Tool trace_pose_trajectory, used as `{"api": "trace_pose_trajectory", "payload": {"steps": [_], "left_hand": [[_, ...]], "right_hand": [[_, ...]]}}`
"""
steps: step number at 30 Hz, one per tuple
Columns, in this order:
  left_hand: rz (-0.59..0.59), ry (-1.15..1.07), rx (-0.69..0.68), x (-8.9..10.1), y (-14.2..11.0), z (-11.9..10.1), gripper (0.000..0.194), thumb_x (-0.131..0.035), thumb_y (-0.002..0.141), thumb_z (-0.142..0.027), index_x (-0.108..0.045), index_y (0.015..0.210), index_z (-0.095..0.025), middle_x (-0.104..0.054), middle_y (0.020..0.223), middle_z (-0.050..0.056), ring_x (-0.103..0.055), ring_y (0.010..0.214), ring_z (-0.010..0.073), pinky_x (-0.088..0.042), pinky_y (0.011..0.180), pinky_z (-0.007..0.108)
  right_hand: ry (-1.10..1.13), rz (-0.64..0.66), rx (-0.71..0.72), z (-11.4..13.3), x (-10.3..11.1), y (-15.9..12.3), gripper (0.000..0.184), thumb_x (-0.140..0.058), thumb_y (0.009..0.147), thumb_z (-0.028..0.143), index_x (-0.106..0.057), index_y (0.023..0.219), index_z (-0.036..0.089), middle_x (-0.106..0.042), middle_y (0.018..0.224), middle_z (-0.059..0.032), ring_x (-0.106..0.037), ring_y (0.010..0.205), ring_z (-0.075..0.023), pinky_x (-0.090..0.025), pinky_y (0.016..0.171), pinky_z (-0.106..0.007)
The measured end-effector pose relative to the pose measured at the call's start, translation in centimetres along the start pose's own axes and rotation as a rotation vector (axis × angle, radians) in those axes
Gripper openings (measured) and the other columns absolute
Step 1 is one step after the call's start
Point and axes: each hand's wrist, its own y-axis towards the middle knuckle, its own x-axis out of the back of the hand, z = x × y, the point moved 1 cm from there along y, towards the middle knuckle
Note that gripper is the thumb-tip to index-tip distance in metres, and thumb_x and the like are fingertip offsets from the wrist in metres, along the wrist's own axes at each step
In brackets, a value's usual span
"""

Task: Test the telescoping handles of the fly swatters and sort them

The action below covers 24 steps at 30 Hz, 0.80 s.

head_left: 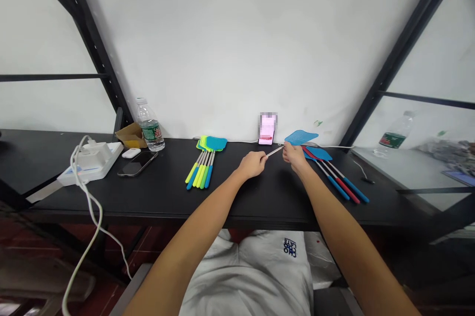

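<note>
Over the middle of the black table I hold a blue fly swatter [301,137] with both hands. My left hand [253,163] is closed around its handle end, which the fingers hide. A thin metal shaft [275,151] shows between my hands. My right hand [294,156] is closed where the shaft meets the blue mesh head, which points right. Just right of it lie several fly swatters [339,181] with blue and red handles. Further left lies a fanned row of fly swatters [202,170] with yellow, green and blue handles.
A lit phone [267,129] leans on the wall. At left stand a water bottle [150,128] and a small cardboard box [131,134], near a dark phone [138,163], a white case [131,153] and a power strip [91,162] with cables. Another bottle [395,133] is at right.
</note>
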Motion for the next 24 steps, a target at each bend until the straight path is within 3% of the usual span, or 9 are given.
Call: {"api": "trace_pose_trajectory", "payload": {"steps": [4,8,10,15,19,24], "left_hand": [[-0.039,0.078,0.085,1.3,-0.3,1.7,0.029,-0.041,0.095,-0.034,-0.067,0.092,-0.022,-0.07,0.088,0.008,-0.062,0.079,0.0202,-0.042,0.067,0.027],[-0.092,0.077,0.105,2.4,-0.4,3.2,0.03,-0.04,0.095,-0.033,-0.066,0.088,-0.021,-0.068,0.081,0.006,-0.061,0.076,0.0194,-0.041,0.068,0.027],[-0.093,0.061,0.064,2.2,-0.4,3.0,0.029,-0.041,0.095,-0.034,-0.066,0.09,-0.02,-0.069,0.082,0.006,-0.061,0.076,0.0192,-0.041,0.068,0.027],[-0.066,0.019,-0.044,1.0,-0.7,1.4,0.029,-0.042,0.095,-0.035,-0.066,0.091,-0.02,-0.069,0.084,0.005,-0.06,0.075,0.0183,-0.04,0.067,0.026],[-0.05,0.005,-0.073,0.9,-1.0,0.5,0.028,-0.042,0.095,-0.033,-0.065,0.089,-0.02,-0.068,0.082,0.006,-0.06,0.072,0.0177,-0.04,0.066,0.026],[-0.04,0.003,-0.071,1.0,-1.1,0.1,0.028,-0.042,0.095,-0.033,-0.065,0.089,-0.019,-0.068,0.082,0.006,-0.06,0.072,0.0177,-0.042,0.068,0.026]], "right_hand": [[0.116,-0.236,-0.02,0.3,4.0,1.9,0.04,-0.055,0.083,0.028,-0.024,0.058,0.024,-0.022,0.043,0.0087,-0.016,0.033,-0.0043,-0.01,0.031,-0.022],[0.094,-0.356,-0.036,0.4,6.8,2.9,0.038,-0.053,0.086,0.034,-0.028,0.059,0.025,-0.023,0.042,0.0063,-0.016,0.032,-0.0069,-0.006,0.032,-0.026],[0.111,-0.292,-0.075,0.2,6.2,2.7,0.037,-0.051,0.089,0.038,-0.032,0.059,0.024,-0.025,0.044,0.0059,-0.019,0.032,-0.0071,-0.009,0.032,-0.026],[0.135,-0.012,-0.098,-0.6,1.7,1.1,0.037,-0.046,0.092,0.048,-0.045,0.066,0.02,-0.039,0.049,0.004,-0.029,0.035,-0.0067,-0.018,0.034,-0.021],[0.161,0.086,-0.049,-0.6,-0.4,-0.1,0.039,-0.045,0.09,0.052,-0.059,0.08,0.018,-0.052,0.057,0.0004,-0.037,0.037,-0.0079,-0.022,0.035,-0.021],[0.187,0.104,-0.03,-0.3,-0.7,-0.8,0.041,-0.044,0.091,0.052,-0.064,0.09,0.016,-0.052,0.058,0.0006,-0.036,0.037,-0.0075,-0.022,0.035,-0.02]]}}
